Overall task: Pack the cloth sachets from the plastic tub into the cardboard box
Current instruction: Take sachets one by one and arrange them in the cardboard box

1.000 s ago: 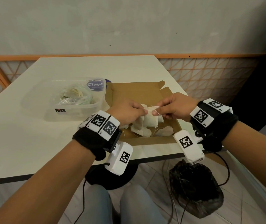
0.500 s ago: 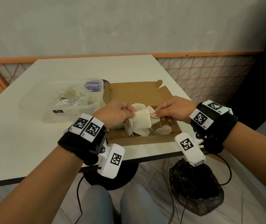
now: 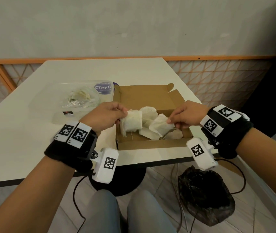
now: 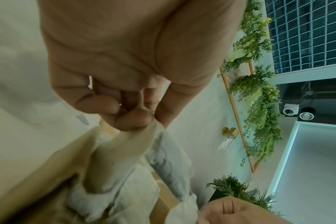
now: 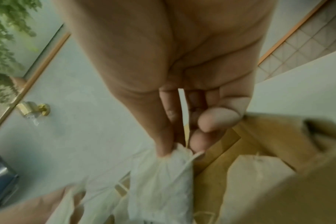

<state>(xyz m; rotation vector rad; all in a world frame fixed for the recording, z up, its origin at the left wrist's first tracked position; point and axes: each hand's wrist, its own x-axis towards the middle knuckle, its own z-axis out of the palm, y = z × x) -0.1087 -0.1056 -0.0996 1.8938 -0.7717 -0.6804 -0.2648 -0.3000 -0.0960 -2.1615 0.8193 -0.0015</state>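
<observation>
An open cardboard box (image 3: 150,98) lies on the white table with several cream cloth sachets (image 3: 148,111) in it. My left hand (image 3: 107,115) pinches the top of one sachet (image 3: 131,122) over the box's left edge; the left wrist view shows the thumb and fingers (image 4: 136,119) nipping the sachet's cloth (image 4: 125,151). My right hand (image 3: 186,115) pinches the corner of a second sachet (image 3: 160,126) over the box's right side, the same sachet (image 5: 163,181) hanging from my fingertips in the right wrist view. The clear plastic tub (image 3: 76,101), left of the box, holds more sachets.
The tub's blue "Clay" label (image 3: 102,88) faces the box. A black bag (image 3: 204,195) and cables lie on the floor under the table's near right corner. My knees (image 3: 125,212) are below the table edge. An orange lattice rail (image 3: 217,74) runs behind the table.
My hands, together over the box a second ago on one bunch of cloth, have drawn apart. Each now holds its own sachet, left toward the left edge, right toward the right.
</observation>
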